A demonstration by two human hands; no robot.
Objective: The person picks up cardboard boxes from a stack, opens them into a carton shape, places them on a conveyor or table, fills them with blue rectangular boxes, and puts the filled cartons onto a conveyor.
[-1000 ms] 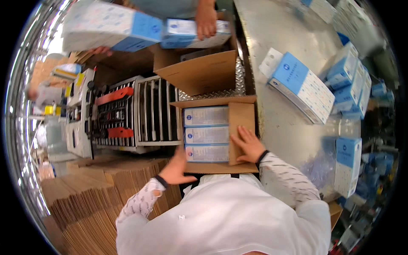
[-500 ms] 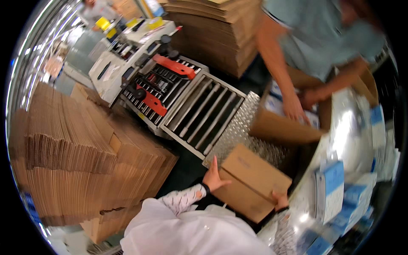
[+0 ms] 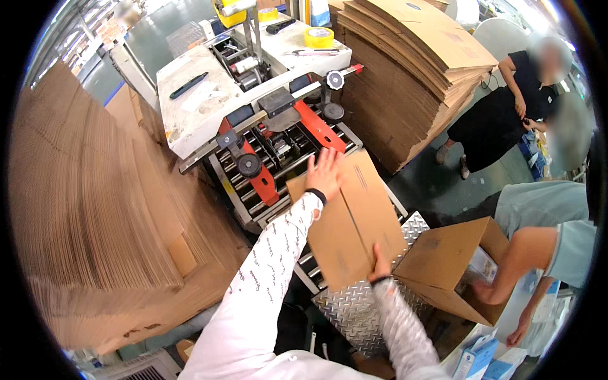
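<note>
A closed cardboard box point(image 3: 354, 221) lies tilted over the roller conveyor point(image 3: 304, 261) and the diamond-plate step, a seam running along its top. My left hand point(image 3: 326, 174) rests on its far left part, fingers spread and stretched toward the machine. At the near end my right hand point(image 3: 380, 263) grips the box's edge, thumb on the upper face; its other fingers are hidden. Just past the box stands a carton sealing machine point(image 3: 278, 139) with red side guides point(image 3: 256, 174) and black round knobs.
Stacks of flat cardboard fill the left point(image 3: 114, 209) and the back point(image 3: 405, 82). At the right a co-worker's arm point(image 3: 522, 266) reaches into an open carton point(image 3: 443, 253). Yellow tape rolls point(image 3: 318, 38) lie on the machine top. Another person in black point(image 3: 506, 107) stands farther back.
The box has moved forward from the metal plate onto the rollers, toward the machine. My left hand has shifted from its side to its far top part. The view has turned.
</note>
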